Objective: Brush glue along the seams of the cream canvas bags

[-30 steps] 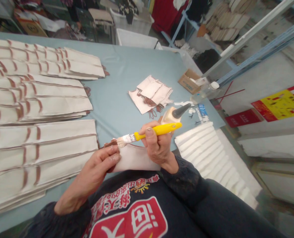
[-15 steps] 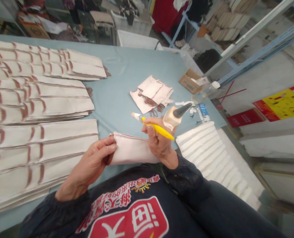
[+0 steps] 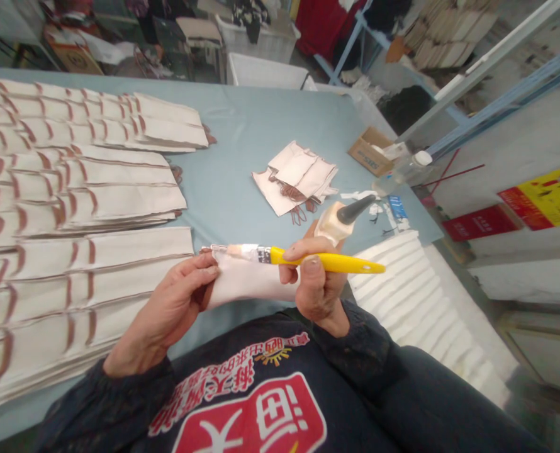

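Observation:
My left hand (image 3: pixel 176 299) pinches the left end of a folded cream fabric piece (image 3: pixel 254 280) with brown edging, held in front of my body. In my right hand (image 3: pixel 322 286) is a yellow-handled paintbrush (image 3: pixel 336 261), lying nearly level. Its pale bristles are over the fabric's upper edge close to my left fingertips; whether they touch it I cannot tell. The same hand also holds a squeeze bottle (image 3: pixel 330 225) with a dark grey nozzle, tilted up to the right. My right fingers hide part of the fabric's right end.
Rows of stacked cream pieces with brown edging (image 3: pixel 133 195) cover the table's left side. A small pile of similar pieces (image 3: pixel 299 170) lies mid-table. Farther right are a small cardboard box (image 3: pixel 369 151), a clear bottle (image 3: pixel 409 170) and white layered strips (image 3: pixel 403 283).
The brush has swung level and moved left, bringing its bristles from above the fabric to its upper edge by my left fingers. My left hand keeps its hold.

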{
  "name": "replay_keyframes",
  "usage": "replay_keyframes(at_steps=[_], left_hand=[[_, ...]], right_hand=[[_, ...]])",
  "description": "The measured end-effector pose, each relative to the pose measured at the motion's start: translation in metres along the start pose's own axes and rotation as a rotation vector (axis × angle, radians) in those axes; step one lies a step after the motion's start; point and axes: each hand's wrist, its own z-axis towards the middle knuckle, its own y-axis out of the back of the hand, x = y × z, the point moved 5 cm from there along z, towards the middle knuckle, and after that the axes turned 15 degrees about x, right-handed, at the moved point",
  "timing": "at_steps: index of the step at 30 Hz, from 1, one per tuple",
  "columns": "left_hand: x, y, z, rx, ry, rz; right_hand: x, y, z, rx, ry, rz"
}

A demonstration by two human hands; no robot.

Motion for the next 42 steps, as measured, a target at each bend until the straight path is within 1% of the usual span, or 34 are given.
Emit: replay_keyframes(at_steps=[4, 7, 10, 13, 14, 15, 16, 18, 21, 24, 26, 29, 31, 33, 36, 38, 40, 41, 42], left_hand=[[0.004, 0.000, 0.000, 0.006, 0.022, 0.042], [0.006, 0.002, 0.000, 0.000, 0.033, 0.053], [0.009, 0.006, 0.000, -0.003, 0.027, 0.066], [0.011, 0.006, -0.002, 0.014, -0.010, 0.173], [0.012, 0.005, -0.003, 0.022, -0.027, 0.231], [0.013, 0.004, -0.004, 0.037, -0.042, 0.303], [0.014, 0.004, -0.005, 0.035, -0.052, 0.359], [0.014, 0.005, -0.007, 0.005, -0.080, 0.458], [0.007, 0.010, -0.012, -0.080, -0.148, 0.624], [-0.003, 0.013, -0.020, -0.146, -0.216, 0.776], [-0.007, 0.012, -0.025, -0.167, -0.251, 0.854], [-0.013, 0.009, -0.029, -0.192, -0.316, 0.957], [-0.022, 0.004, -0.032, -0.189, -0.370, 1.019], [-0.036, -0.001, -0.037, -0.166, -0.428, 1.068], [-0.063, -0.008, -0.052, -0.143, -0.522, 1.189], [-0.076, -0.010, -0.064, -0.120, -0.586, 1.294], [-0.075, -0.004, -0.075, -0.068, -0.642, 1.383], [-0.068, 0.005, -0.079, -0.047, -0.655, 1.424], [-0.057, 0.018, -0.083, -0.041, -0.655, 1.462]], right_hand=[[-0.014, -0.018, 0.009, 0.093, -0.096, 0.029], [-0.018, -0.021, 0.020, 0.067, -0.106, 0.071], [-0.014, -0.008, 0.026, -0.039, -0.114, 0.043], [-0.015, 0.012, 0.018, -0.135, -0.199, 0.027], [-0.018, 0.019, 0.013, -0.159, -0.234, 0.036], [-0.024, 0.024, 0.008, -0.149, -0.286, 0.046], [-0.030, 0.029, 0.002, -0.153, -0.326, 0.048], [-0.044, 0.040, -0.010, -0.200, -0.407, 0.084], [-0.061, 0.051, -0.026, -0.268, -0.521, 0.122], [-0.069, 0.059, -0.036, -0.319, -0.615, 0.143], [-0.070, 0.062, -0.038, -0.338, -0.646, 0.146], [-0.070, 0.062, -0.034, -0.368, -0.653, 0.162], [-0.068, 0.061, -0.029, -0.403, -0.646, 0.189], [-0.066, 0.059, -0.025, -0.440, -0.635, 0.229], [-0.062, 0.055, -0.020, -0.470, -0.623, 0.266], [-0.061, 0.052, -0.019, -0.471, -0.621, 0.266], [-0.061, 0.049, -0.020, -0.462, -0.625, 0.255], [-0.063, 0.048, -0.021, -0.456, -0.626, 0.247], [-0.064, 0.046, -0.022, -0.448, -0.625, 0.241]])
